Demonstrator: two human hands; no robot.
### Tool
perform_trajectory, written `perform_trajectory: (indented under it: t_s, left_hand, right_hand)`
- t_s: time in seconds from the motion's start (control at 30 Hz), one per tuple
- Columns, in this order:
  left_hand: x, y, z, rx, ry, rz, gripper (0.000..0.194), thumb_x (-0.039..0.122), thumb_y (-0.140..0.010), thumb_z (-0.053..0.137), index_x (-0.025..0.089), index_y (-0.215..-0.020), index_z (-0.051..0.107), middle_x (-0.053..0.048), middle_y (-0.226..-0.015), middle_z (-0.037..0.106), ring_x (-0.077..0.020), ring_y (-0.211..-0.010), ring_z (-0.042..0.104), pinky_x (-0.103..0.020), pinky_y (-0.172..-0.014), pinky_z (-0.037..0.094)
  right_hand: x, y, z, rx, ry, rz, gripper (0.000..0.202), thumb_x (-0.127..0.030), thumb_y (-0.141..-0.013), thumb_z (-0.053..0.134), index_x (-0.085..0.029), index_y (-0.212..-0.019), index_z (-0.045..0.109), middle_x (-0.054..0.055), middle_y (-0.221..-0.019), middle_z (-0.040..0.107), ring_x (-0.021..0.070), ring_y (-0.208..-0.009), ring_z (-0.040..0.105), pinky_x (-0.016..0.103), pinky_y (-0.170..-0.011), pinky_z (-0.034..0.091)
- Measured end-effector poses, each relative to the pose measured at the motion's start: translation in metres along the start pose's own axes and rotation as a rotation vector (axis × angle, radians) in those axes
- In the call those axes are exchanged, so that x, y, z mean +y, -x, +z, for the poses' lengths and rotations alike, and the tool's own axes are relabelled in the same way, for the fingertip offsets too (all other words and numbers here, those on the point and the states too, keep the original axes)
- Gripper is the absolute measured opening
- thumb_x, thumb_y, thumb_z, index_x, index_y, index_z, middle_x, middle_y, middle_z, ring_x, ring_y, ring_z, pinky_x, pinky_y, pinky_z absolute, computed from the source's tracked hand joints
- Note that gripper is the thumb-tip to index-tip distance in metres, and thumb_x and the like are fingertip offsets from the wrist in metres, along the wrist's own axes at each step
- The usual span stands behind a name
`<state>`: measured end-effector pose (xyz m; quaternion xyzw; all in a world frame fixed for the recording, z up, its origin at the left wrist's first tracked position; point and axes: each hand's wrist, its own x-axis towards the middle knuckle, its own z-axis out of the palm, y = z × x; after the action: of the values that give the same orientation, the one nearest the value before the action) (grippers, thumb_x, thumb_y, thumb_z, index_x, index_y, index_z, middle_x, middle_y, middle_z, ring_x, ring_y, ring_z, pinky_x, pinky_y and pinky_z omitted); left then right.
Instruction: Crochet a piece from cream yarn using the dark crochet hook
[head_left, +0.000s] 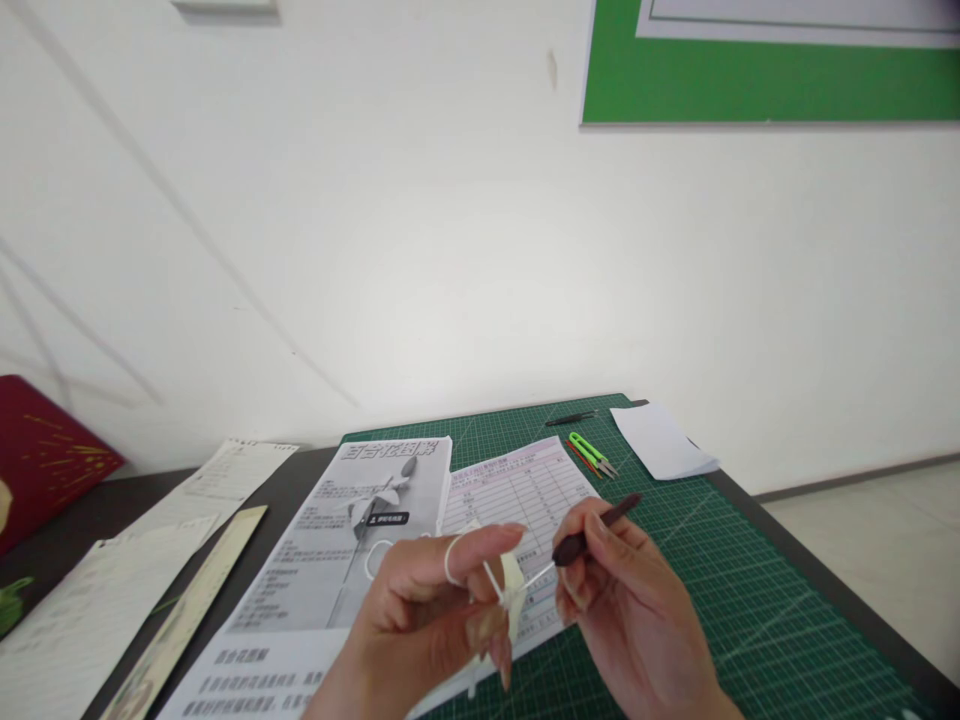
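My left hand (pixel 435 610) pinches a small pale cream crochet piece (pixel 513 590), and white yarn loops round its raised index finger. In my right hand (pixel 637 600) is a dark brown crochet hook (pixel 600 528), held between thumb and fingers. The hook's thin metal shaft points left and meets the cream piece. Both hands are above the printed sheets and the green cutting mat (pixel 780 600). Part of the cream piece is hidden behind the left fingers.
A picture sheet (pixel 300 560) and a pink-headed form (pixel 510 480) lie under the hands. Behind are green thread snips (pixel 586 450), black tweezers (pixel 570 418) and white paper (pixel 660 440). Handwritten sheets (pixel 67 620), a ruler-like strip (pixel 187 610) and a red item (pixel 52 460) are left.
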<state>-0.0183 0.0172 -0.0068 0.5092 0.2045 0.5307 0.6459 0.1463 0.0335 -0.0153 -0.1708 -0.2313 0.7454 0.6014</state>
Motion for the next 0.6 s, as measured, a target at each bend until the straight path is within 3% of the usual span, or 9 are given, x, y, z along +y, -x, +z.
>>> perform_trajectory:
  t_s: [0.13,0.33,0.5,0.6]
  left_hand:
    - [-0.009,-0.002,0.000,-0.013,-0.064,0.135,0.041,0.013,-0.085,0.062,0.033,-0.120,0.066,0.003,-0.071,0.055,-0.0098,-0.060,0.062,-0.018,-0.056,0.052]
    - [-0.015,-0.007,0.003,0.102,-0.283,0.242,0.040,0.012,-0.085,0.062,0.034,-0.118,0.067,0.002,-0.072,0.064,-0.0093,-0.063,0.058,-0.018,-0.060,0.049]
    - [-0.020,-0.007,0.011,0.292,-0.417,0.264,0.037,0.016,-0.086,0.062,0.034,-0.118,0.068,0.003,-0.068,0.061,-0.0090,-0.064,0.058,-0.018,-0.063,0.047]
    - [-0.023,-0.010,0.023,0.501,-0.227,0.208,0.034,0.019,-0.081,0.068,0.033,-0.112,0.071,0.004,-0.066,0.057,-0.0076,-0.063,0.057,-0.017,-0.066,0.047]
  right_hand:
    - [0.003,-0.004,0.001,0.049,-0.062,0.076,0.014,-0.024,-0.069,0.083,-0.013,-0.073,0.075,0.000,-0.050,0.068,0.0046,-0.039,0.059,0.010,-0.042,0.052]
    - [0.003,-0.005,0.001,0.063,0.006,-0.005,0.015,-0.025,-0.069,0.082,-0.014,-0.076,0.076,0.001,-0.052,0.070,0.0059,-0.042,0.061,0.011,-0.045,0.054]
    - [0.010,0.001,-0.003,0.099,0.227,-0.243,0.008,-0.025,-0.077,0.075,-0.018,-0.083,0.076,0.002,-0.062,0.074,0.0087,-0.050,0.066,0.014,-0.050,0.056]
    - [0.016,0.006,-0.008,0.051,0.543,-0.578,0.017,-0.012,-0.084,0.064,-0.023,-0.092,0.075,0.003,-0.075,0.076,0.0122,-0.062,0.070,0.019,-0.058,0.059]
